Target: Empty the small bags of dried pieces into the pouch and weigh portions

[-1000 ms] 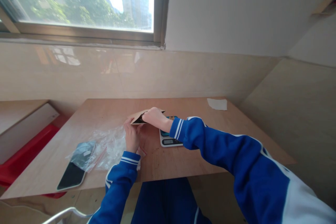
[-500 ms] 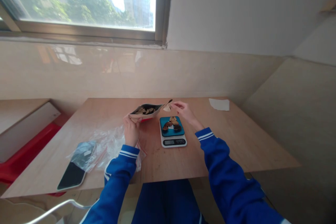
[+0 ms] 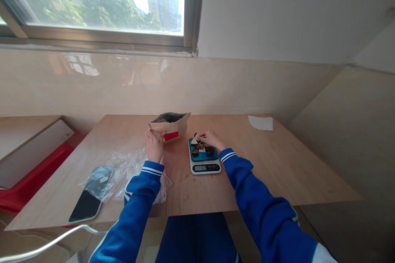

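Observation:
My left hand (image 3: 154, 144) grips the near left edge of a brown paper pouch (image 3: 180, 126) with a red label. The pouch gapes at the top, and its dark inside shows some tan bits. Over the far left part of a kitchen scale (image 3: 193, 170), my right hand (image 3: 211, 139) pinches a dried cream-and-dark piece (image 3: 194, 140), possibly dried mushroom. Whether that piece touches the scale's blue plate (image 3: 203, 157) I cannot tell. Several dark brown dried pieces (image 3: 209, 150) lie on the plate, partly behind my fingers. The digits on the display are too small to read.
Crumpled clear zip bags (image 3: 123, 172) lie left of the scale, partly over a dark phone (image 3: 84, 205). A white paper scrap (image 3: 261, 123) rests at the back right of the wooden table (image 3: 277, 164). A white cable (image 3: 58, 240) crosses the lower left. A red stool (image 3: 40, 172) stands at the left.
My right hand has moved down and left from the pouch's mouth to above the scale, carrying the dried piece. The pouch has tipped more upright in my left hand, showing its red label.

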{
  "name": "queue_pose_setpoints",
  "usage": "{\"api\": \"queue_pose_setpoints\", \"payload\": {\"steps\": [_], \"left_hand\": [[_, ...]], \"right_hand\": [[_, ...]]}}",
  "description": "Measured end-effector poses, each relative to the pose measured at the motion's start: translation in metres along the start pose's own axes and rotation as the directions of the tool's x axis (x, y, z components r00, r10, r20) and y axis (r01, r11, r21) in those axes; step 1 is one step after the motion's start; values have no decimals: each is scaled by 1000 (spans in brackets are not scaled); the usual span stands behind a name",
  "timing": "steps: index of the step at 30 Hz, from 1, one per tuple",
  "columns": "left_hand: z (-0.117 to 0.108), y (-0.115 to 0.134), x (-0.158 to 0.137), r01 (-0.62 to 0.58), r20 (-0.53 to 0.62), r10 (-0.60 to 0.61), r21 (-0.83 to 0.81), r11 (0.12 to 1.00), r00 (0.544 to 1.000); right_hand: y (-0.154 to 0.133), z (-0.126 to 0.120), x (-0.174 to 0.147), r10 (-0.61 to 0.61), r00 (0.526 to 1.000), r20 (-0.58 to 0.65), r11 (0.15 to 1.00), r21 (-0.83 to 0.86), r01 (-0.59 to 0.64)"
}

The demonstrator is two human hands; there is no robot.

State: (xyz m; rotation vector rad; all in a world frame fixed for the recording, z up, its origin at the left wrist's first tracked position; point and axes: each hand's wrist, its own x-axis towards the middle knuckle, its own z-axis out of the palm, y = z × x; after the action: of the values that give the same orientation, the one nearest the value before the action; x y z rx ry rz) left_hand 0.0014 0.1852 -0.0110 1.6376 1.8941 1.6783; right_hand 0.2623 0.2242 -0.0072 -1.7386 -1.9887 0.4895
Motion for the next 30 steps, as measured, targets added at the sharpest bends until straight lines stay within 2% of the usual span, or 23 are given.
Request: {"api": "queue_pose_setpoints", "payload": {"steps": [6, 12, 16, 21, 25, 30], "left_hand": [[1, -1, 11, 45, 25, -45, 5, 999, 999], [8, -8, 45, 107, 45, -107, -10, 994, 993], [15, -13, 54, 147, 49, -145, -37, 988, 988], [17, -16, 44, 149, 54, -146, -48, 988, 988], [16, -15, 38, 137, 60, -134, -49, 989, 989], [15, -14, 36, 113, 55, -111, -48, 992, 992]], "right_hand": [[-2, -18, -8, 23, 990, -140, 999, -44, -30], [29, -28, -44, 5, 957, -291, 999, 42, 7], [64, -10, -84, 56, 907, -417, 995, 103, -14], [97, 23, -121, 123, 844, -522, 987, 152, -49], [101, 32, -124, 114, 833, -541, 987, 157, -33], [100, 33, -123, 99, 847, -523, 991, 132, -34]]}}
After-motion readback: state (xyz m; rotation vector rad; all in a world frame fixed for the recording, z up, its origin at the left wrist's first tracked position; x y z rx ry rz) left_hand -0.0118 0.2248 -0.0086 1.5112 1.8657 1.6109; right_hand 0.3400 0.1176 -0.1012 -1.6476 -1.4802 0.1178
